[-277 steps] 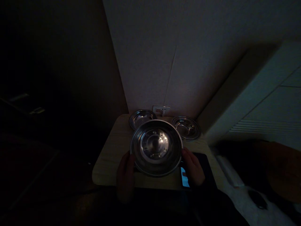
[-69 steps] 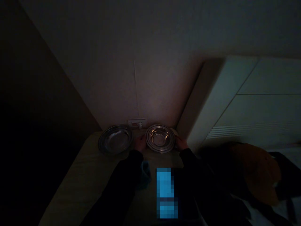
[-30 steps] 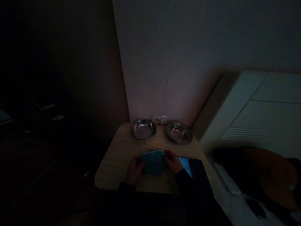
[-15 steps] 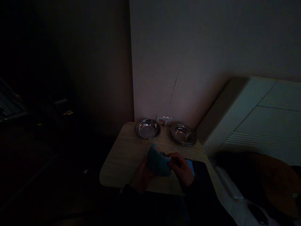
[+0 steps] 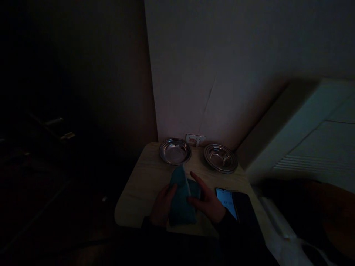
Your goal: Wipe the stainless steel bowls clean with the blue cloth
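Note:
A teal, soft, pouch-like thing (image 5: 181, 205) with a pale edge hangs between my hands above the front of the small table (image 5: 138, 192). My left hand (image 5: 161, 207) grips its left side, thumb across the front. Around its right part is my right hand (image 5: 209, 203), thumb against the teal material and index finger raised apart from it. The dim light hides what the pouch holds, if anything. Behind it, a round metal dish (image 5: 175, 151) lies at the back left of the table. Stacked metal dishes (image 5: 220, 159) are at the back right.
A lit phone (image 5: 226, 201) lies by my right forearm, beside a dark flat object (image 5: 245, 210). A wall socket (image 5: 195, 139) sits just behind the dishes. The pale headboard (image 5: 277, 136) slants up at the right; the left side is very dark.
The pouch has turned more upright and come slightly nearer. My right fingers have left their pinch on its edge and spread around its right side. The view has shifted, showing more of the phone.

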Demonstrator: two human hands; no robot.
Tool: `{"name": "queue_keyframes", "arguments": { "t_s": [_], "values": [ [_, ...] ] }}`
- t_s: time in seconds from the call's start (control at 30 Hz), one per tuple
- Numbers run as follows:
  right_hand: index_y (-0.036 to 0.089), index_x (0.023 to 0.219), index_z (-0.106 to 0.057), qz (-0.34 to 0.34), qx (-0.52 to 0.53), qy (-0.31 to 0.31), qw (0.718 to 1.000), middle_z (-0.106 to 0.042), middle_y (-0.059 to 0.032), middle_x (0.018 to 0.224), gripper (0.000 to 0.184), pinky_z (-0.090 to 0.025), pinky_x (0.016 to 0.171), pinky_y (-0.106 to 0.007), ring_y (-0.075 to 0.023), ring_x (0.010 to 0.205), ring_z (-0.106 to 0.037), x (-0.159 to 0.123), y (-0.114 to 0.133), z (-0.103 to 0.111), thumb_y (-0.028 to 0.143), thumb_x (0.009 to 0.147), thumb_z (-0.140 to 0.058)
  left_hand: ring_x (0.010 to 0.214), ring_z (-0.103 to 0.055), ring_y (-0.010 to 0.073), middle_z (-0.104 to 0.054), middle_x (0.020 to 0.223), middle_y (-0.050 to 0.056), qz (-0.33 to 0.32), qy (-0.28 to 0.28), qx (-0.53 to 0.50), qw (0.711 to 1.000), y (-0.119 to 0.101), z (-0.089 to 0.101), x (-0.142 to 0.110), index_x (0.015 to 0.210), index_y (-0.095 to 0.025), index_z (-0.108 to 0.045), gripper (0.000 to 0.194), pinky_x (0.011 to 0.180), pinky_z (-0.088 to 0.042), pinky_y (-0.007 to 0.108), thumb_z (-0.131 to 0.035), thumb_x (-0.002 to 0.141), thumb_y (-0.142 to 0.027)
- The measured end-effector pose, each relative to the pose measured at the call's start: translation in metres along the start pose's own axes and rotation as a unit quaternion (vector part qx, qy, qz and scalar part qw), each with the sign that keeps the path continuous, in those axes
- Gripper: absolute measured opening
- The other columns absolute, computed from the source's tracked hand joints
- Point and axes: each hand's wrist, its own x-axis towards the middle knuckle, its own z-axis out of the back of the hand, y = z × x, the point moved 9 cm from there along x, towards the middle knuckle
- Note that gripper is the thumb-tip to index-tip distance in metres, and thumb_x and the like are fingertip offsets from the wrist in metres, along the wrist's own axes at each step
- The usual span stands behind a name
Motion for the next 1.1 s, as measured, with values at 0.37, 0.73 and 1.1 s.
{"name": "queue_keyframes", "arguments": {
  "t_s": [0.37, 0.73, 1.1],
  "values": [
    [0.021, 0.112, -0.060, -0.050, -0.045, -0.046, 0.997, -0.067, -0.0043, 0.090, 0.048, -0.050, 0.074, -0.035, -0.0211, 0.081, -0.062, 0.015, -0.021, 0.004, 0.038, 0.067, -0.067, 0.089, -0.060, 0.0238, -0.065, 0.096, 0.010, -0.062, 0.073, 0.153, 0.984, -0.008, 0.006, 0.002, 0.093, -0.016, -0.065, 0.040, 0.079, -0.046, 0.034, -0.071, 0.058, -0.034],
    [0.021, 0.122, -0.047, 0.044, -0.191, 0.005, 0.981, -0.051, -0.0101, 0.124, 0.059, -0.039, 0.094, -0.039, -0.0248, 0.113, -0.048, 0.002, 0.014, 0.013, 0.034, 0.068, -0.068, 0.082, -0.059, 0.0182, -0.066, 0.090, 0.004, -0.109, 0.104, 0.248, 0.957, -0.037, -0.005, -0.010, 0.093, -0.018, -0.063, 0.031, 0.074, -0.046, 0.028, -0.063, 0.066, -0.033],
    [0.020, 0.079, -0.047, -0.087, -0.224, -0.064, 0.969, -0.052, 0.0034, 0.063, 0.020, -0.042, 0.056, -0.024, -0.0139, 0.062, -0.052, 0.017, -0.033, 0.031, 0.039, 0.076, -0.051, 0.073, -0.061, 0.0174, -0.066, 0.083, 0.008, -0.085, -0.079, 0.106, 0.988, -0.024, 0.035, 0.037, 0.092, -0.012, -0.059, 0.043, 0.064, -0.049, 0.029, -0.063, 0.063, -0.044]
  ]
}}
